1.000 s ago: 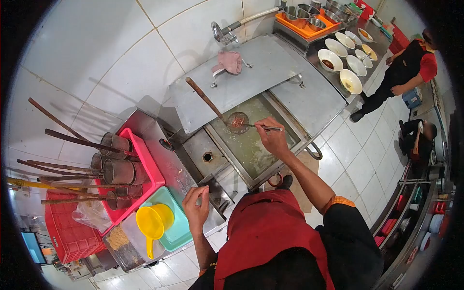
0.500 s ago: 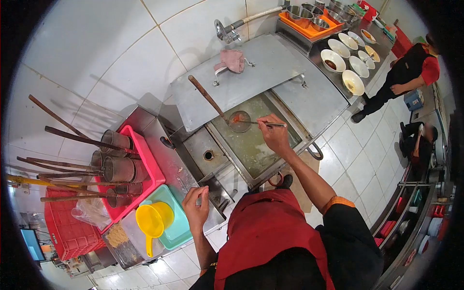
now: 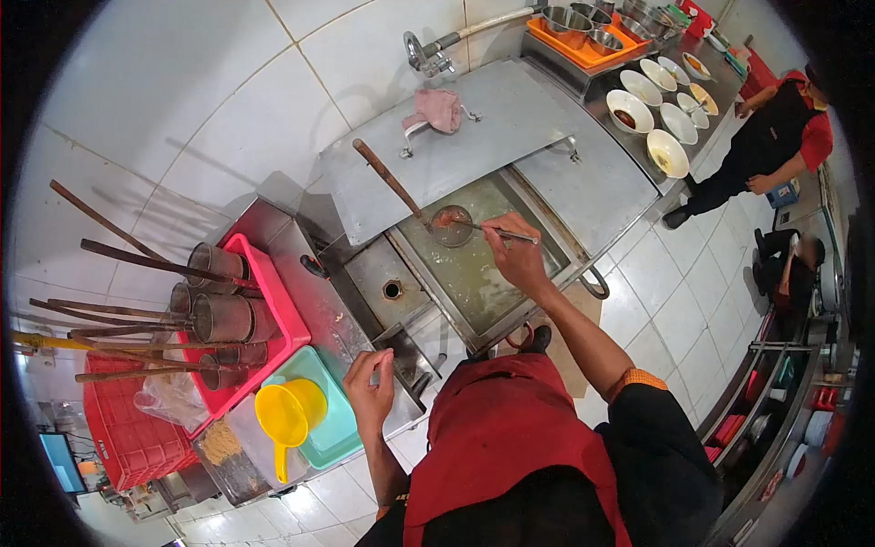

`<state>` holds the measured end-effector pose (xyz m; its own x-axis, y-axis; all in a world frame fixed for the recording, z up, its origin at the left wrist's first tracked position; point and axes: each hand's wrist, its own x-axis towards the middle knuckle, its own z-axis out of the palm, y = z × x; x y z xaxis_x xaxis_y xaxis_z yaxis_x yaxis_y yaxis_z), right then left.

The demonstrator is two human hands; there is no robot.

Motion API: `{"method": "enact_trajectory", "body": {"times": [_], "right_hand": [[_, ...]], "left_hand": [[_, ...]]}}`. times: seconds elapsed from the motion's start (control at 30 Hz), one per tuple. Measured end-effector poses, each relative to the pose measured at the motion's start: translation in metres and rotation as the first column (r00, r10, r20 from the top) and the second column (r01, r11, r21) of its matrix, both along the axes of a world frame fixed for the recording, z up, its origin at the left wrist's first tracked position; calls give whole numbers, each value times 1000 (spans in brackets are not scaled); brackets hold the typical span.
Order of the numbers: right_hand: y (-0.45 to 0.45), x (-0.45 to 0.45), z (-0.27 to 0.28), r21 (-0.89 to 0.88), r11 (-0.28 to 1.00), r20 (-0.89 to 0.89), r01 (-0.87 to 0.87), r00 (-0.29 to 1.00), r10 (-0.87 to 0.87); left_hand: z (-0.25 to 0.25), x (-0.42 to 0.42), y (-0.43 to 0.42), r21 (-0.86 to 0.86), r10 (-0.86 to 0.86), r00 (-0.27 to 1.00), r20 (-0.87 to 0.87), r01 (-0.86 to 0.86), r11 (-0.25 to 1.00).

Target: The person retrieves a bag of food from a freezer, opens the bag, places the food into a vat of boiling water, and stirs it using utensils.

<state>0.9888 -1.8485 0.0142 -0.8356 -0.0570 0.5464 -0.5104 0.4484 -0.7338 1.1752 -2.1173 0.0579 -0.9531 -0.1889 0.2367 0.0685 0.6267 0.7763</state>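
My right hand [image 3: 519, 252] is closed around a thin metal-handled utensil [image 3: 497, 232]. The far end of the utensil reaches into a round wire strainer [image 3: 453, 239], where something orange-red lies; its working end is too small to make out. The strainer sits in cloudy greenish water in a rectangular boiling vat [image 3: 469, 287]. Its long wooden handle [image 3: 387, 178] leans over the metal lid [image 3: 510, 118]. To the left of my apron, my left hand [image 3: 369, 387] is raised with fingers curled toward the thumb and nothing visible in it.
At left, a pink tray [image 3: 296, 337] holds several long-handled strainers. A yellow dipper [image 3: 287, 410] rests over a turquoise tray [image 3: 342, 424]. White bowls [image 3: 667, 153] line the counter at upper right. One co-worker [image 3: 775, 137] stands beside it; another person is lower right.
My right hand and the utensil have shifted slightly left over the strainer. The co-worker by the bowls has moved an arm toward the counter. My left hand stays put.
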Motion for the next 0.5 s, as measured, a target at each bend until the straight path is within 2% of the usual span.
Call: {"method": "enact_trajectory", "body": {"times": [0.23, 0.3, 0.33, 0.4, 0.43, 0.47, 0.5], "right_hand": [[-1, -11, -28, -12, 1000, 35, -3, 999, 3], [-5, -12, -42, -1, 1000, 19, 2, 1000, -2], [-6, -13, -56, 30, 999, -15, 16, 1000, -15], [-1, -22, -96, 159, 982, -152, 104, 985, -80], [0, -24, -114, 236, 957, -238, 166, 965, -109], [1, -27, -132, 300, 924, -325, 238, 936, -136], [-5, -7, -78, -288, 958, 212, 12, 976, 52]], "left_hand": [[1, -1, 2, 5, -12, 1000, 21, 12, 1000], [3, 3, -1, -49, -18, 999, 26, 19, 999], [3, 1, 0, -67, -32, 999, 14, 33, 997], [-5, 9, -3, -313, -62, 989, -137, 17, 950], [-15, 9, -6, -230, -38, 996, -78, 19, 973], [-18, 7, -9, -242, -38, 994, -98, 13, 970], [-41, 5, -27, -158, -113, 992, -50, 104, 982]]}}
